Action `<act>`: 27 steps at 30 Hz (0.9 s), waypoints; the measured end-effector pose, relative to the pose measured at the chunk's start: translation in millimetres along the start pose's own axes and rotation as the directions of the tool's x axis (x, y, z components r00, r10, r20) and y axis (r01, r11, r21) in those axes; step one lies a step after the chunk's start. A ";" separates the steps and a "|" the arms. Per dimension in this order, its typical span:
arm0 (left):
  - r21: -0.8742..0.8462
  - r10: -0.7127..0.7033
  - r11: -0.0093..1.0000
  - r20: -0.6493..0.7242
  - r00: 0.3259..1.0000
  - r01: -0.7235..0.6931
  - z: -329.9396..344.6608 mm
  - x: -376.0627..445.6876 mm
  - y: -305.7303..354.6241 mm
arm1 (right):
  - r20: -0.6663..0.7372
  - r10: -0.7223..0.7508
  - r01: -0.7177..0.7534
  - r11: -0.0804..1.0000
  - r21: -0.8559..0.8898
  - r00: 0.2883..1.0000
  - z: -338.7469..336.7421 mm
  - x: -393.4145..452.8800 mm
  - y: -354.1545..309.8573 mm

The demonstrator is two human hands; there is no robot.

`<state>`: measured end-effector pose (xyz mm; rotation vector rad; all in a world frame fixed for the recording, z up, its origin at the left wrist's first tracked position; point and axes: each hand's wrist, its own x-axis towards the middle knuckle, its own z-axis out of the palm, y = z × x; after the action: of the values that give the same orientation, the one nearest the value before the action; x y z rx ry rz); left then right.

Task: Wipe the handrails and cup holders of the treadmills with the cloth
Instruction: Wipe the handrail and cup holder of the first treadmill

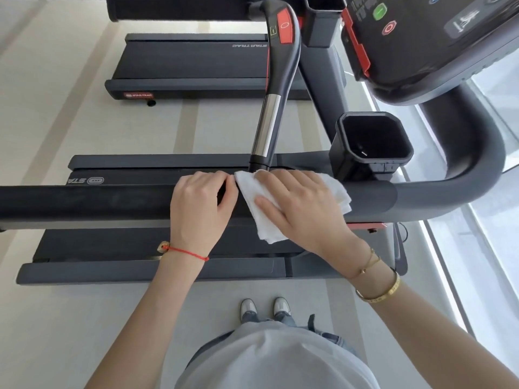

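Note:
A thick black handrail (84,202) of the near treadmill runs across the middle of the view and bends up at the right. A folded white cloth (262,220) is draped over it. My right hand (297,211) lies on the cloth with fingers spread, pressing it against the rail. My left hand (202,206) rests on the rail just left of the cloth, its fingertips pinching the cloth's edge. A black square cup holder (373,138) sits behind the rail, to the right of my hands. A second cup holder (325,18) is at the top.
An inner grip bar (273,94) with a chrome section and a red patch slants up from behind the cloth. The console (427,35) with red and green buttons fills the top right. The belt deck (140,245) lies below the rail; a second treadmill (191,66) stands beyond. My feet (264,307) stand on pale floor.

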<state>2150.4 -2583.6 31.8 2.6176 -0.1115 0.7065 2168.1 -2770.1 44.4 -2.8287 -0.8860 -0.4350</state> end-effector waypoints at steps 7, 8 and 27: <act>-0.013 -0.017 1.000 0.008 1.000 0.017 0.1 -0.1 0.5 | -0.104 0.280 -0.286 0.957 -0.049 0.954 -10.1 -17.4 33.9; -0.012 -0.013 1.000 0.006 1.000 0.013 0.4 0.1 0.2 | -0.118 0.299 -0.307 0.949 -0.066 0.947 -7.2 -10.6 26.0; -0.187 0.095 0.980 0.119 0.988 -0.071 8.4 3.3 36.3 | -0.188 0.207 -0.229 0.968 -0.099 0.960 -2.1 -70.4 60.5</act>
<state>2150.5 -2619.9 40.7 2.4919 -0.3105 0.5286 2147.3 -2857.5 21.1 -2.8944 -0.5229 -0.7151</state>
